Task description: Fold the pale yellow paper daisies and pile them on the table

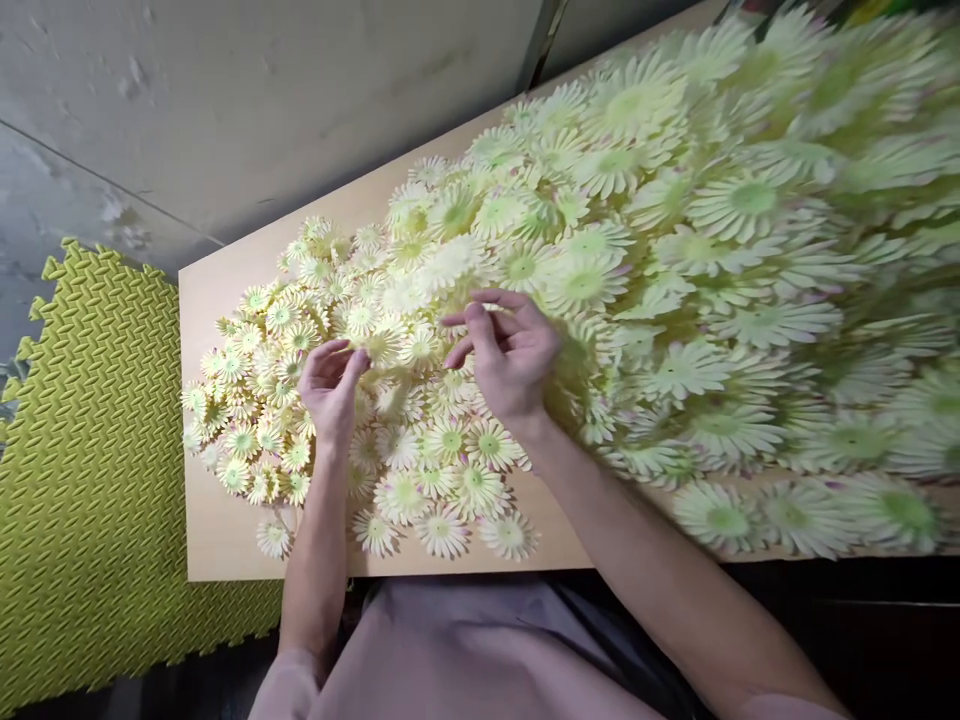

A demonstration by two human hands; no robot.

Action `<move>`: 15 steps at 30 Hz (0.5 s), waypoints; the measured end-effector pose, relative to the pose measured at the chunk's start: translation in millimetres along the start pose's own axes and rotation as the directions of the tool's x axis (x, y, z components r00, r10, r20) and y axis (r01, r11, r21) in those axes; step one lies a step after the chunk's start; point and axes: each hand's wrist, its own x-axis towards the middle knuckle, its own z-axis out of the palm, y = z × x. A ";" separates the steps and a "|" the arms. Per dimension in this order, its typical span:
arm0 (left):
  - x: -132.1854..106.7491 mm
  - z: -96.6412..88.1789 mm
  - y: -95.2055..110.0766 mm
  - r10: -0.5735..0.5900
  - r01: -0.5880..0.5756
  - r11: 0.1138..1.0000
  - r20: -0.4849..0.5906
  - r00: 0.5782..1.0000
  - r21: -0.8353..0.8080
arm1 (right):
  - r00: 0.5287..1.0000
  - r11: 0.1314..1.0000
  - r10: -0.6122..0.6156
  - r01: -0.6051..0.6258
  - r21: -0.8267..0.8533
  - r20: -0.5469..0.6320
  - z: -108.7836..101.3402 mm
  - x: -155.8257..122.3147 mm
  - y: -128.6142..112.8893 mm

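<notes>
My left hand (331, 388) is closed in a pinch, thumb against the fingers. At its fingertips is a pale yellow-green artificial flower head (384, 342) with thin petals, which it appears to hold by the edge. To the right, my right hand (511, 358) hovers over the flowers with its palm half turned up and its fingers apart, and I see nothing in it. Beneath both hands spreads a thick heap of similar flower heads (450, 440), the smaller ones (240, 440) lying at the left and larger ones (750, 200) at the right.
The flowers lie on a light wooden tabletop (232, 540) that runs along a grey wall (337, 90). A yellow-green interlocking foam mat (97, 450) is at the left, beside and under the table end. The right side of the picture is blurred.
</notes>
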 end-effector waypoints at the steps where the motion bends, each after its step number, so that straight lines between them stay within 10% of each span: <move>1: -2.3 1.4 0.3 -0.009 0.009 1.000 0.043 0.999 0.013 | 0.998 0.998 -0.043 0.045 -0.042 0.052 1.3 -3.2 0.4; 5: -9.6 4.3 2.5 -0.007 -0.009 0.993 0.140 0.990 0.118 | 0.872 0.869 -0.272 0.404 -0.286 0.406 4.1 -8.8 5.8; 8: -11.3 4.3 4.6 0.090 -0.112 0.980 0.138 0.986 0.164 | 0.750 0.643 -0.171 0.576 -0.505 0.639 3.3 -7.7 9.4; 15: -3.6 -2.9 5.2 0.228 -0.212 0.972 -0.173 0.958 0.103 | 0.835 0.399 0.087 0.470 -0.787 0.543 -1.5 11.4 21.7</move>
